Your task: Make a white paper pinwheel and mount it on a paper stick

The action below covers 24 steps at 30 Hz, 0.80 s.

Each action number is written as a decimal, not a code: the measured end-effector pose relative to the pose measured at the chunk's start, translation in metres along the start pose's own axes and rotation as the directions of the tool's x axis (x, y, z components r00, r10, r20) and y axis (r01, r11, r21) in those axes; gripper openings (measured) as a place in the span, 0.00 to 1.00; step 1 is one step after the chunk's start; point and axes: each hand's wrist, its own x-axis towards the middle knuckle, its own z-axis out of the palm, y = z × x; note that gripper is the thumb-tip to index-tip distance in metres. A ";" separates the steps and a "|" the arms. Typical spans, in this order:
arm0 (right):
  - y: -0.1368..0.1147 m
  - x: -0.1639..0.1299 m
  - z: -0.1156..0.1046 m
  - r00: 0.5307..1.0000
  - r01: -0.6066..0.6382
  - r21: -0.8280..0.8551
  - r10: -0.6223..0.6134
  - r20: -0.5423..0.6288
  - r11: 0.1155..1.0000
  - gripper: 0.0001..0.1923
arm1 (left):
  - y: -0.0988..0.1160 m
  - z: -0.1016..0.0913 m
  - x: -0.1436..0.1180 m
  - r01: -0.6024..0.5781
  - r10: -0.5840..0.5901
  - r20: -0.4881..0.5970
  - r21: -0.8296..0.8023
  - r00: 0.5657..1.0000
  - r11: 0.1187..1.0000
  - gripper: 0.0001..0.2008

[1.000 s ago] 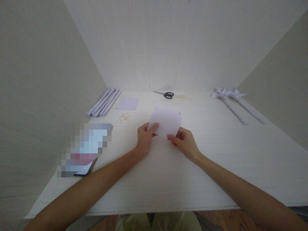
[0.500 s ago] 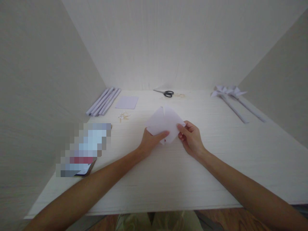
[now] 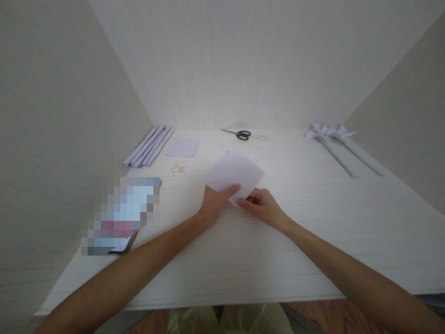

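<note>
A pale lilac sheet of paper [image 3: 243, 169], turned like a diamond with a slit at its far corner, is held up over the middle of the table. My left hand [image 3: 216, 202] is closed on its left side, thumb lying across the front and the other fingers hidden behind. At the near corner, the thumb and fingers of my right hand [image 3: 262, 204] pinch the paper's lower right edge. Beyond the sheet lie scissors [image 3: 239, 134] with black handles.
Several rolled paper sticks [image 3: 149, 147] lie at the back left, beside a flat paper square [image 3: 183, 147] and a small pile of thin bits [image 3: 178, 168]. A blurred phone [image 3: 125, 218] stands at left. Two paper pinwheels on sticks [image 3: 335, 150] rest at the back right.
My right hand has slid from the sheet's right corner down and left to its near corner. The paper and my left hand have shifted slightly left.
</note>
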 end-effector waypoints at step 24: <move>0.002 0.001 -0.003 0.986 0.168 -0.015 -0.168 -0.004 0.986 0.05 | -0.008 -0.003 0.005 -0.010 0.010 -0.005 0.000 1.000 1.000 0.19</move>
